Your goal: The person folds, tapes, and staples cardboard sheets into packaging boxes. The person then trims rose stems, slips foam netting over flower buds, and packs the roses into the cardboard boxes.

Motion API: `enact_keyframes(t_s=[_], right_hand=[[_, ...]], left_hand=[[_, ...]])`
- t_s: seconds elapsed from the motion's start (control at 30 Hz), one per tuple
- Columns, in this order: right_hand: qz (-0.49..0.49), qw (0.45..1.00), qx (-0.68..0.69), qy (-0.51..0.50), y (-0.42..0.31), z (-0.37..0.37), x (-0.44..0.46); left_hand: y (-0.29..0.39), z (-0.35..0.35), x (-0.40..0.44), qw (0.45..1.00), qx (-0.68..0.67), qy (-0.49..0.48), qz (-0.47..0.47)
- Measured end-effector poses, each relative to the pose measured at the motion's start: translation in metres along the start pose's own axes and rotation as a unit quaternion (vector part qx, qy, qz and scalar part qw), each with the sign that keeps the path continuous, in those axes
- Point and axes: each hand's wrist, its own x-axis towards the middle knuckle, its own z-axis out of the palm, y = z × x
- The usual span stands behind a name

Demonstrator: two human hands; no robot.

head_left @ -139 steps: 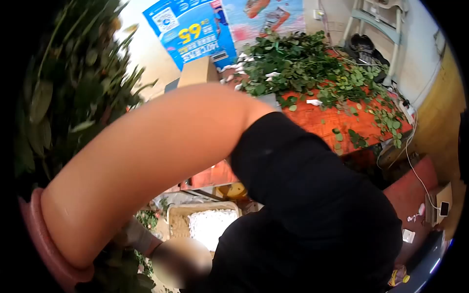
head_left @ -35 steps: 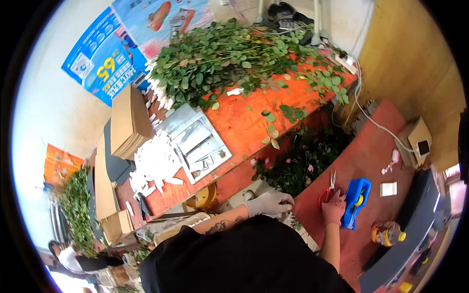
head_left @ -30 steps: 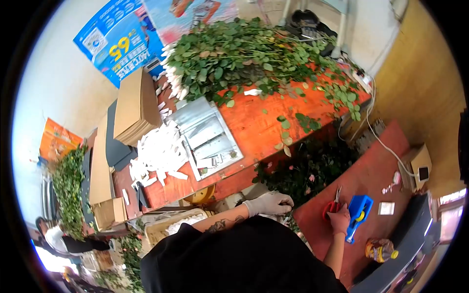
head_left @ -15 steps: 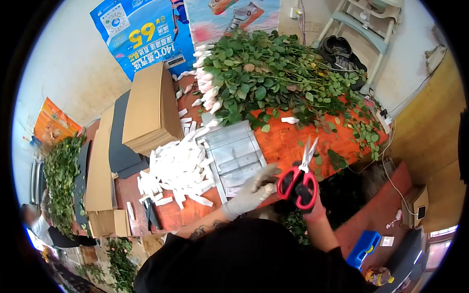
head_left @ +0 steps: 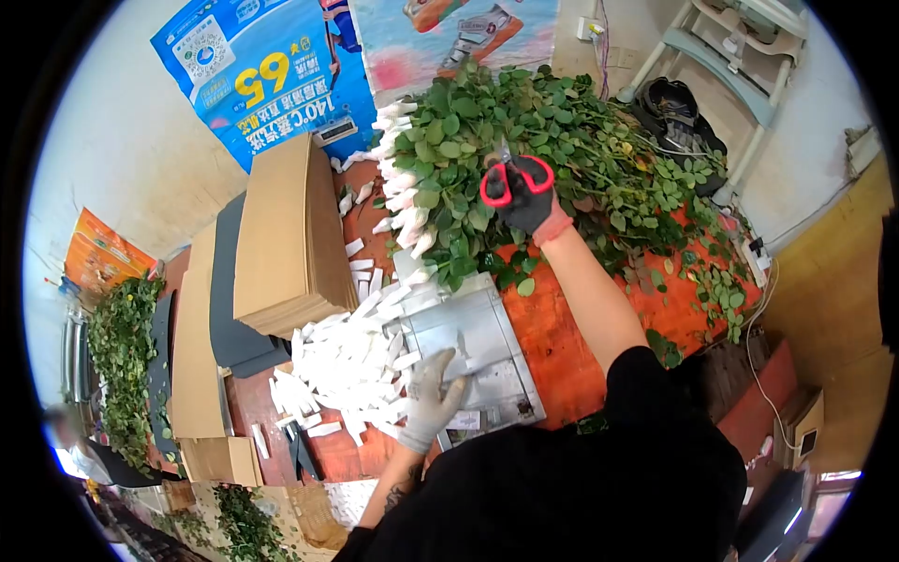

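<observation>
My right hand, in a black glove with a pink cuff, grips a pair of red-handled scissors. It reaches over a big pile of leafy rose stems, and the blades point away into the leaves. At the left end of the pile, the flower heads are covered in white sleeves. My left hand, in a pale grey glove, is over the near left part of a grey metal tray. Its fingers are apart and nothing shows in them. Just left of it is a heap of white sleeves.
Stacked brown cardboard stands left of the pile, beside dark sheets. A black tool lies near the table's front edge. More greenery and another person are at far left. A white cable hangs at right.
My right hand has carried the scissors up and away from the table's front edge to the stem pile. My left hand has moved left across the tray. The view has shifted slightly.
</observation>
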Motion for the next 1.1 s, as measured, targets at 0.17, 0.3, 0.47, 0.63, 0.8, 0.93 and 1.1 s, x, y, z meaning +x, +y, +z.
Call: enact_keyframes(t_s=[0.17, 0.3, 0.47, 0.63, 0.8, 0.93, 1.1], right_hand=[[0.047, 0.994, 0.095, -0.004, -0.008, -0.054, 0.055], [0.046, 0.994, 0.103, 0.009, -0.005, -0.058, 0.061], [0.003, 0.996, 0.092, 0.013, -0.008, -0.078, 0.073], [0.06, 0.979, -0.192, 0.033, 0.008, 0.038, -0.059], [-0.084, 0.68, -0.727, 0.049, 0.053, 0.027, -0.199], [-0.057, 0.569, -0.765, 0.298, 0.074, 0.0, -0.3], [-0.086, 0.354, -0.802, 0.473, 0.08, -0.04, -0.431]], left_hand=[[-0.004, 0.012, 0.004, 0.997, -0.069, 0.01, -0.044], [-0.005, 0.013, 0.007, 0.996, -0.079, 0.004, -0.048], [-0.011, 0.014, 0.007, 0.995, -0.087, -0.014, -0.041], [-0.004, 0.009, 0.007, 0.995, -0.084, -0.019, -0.055], [-0.002, 0.002, 0.001, 0.994, -0.05, -0.072, -0.073], [0.011, -0.009, 0.001, 0.998, 0.027, -0.049, -0.002], [0.013, -0.007, 0.005, 0.981, -0.103, -0.161, -0.034]])
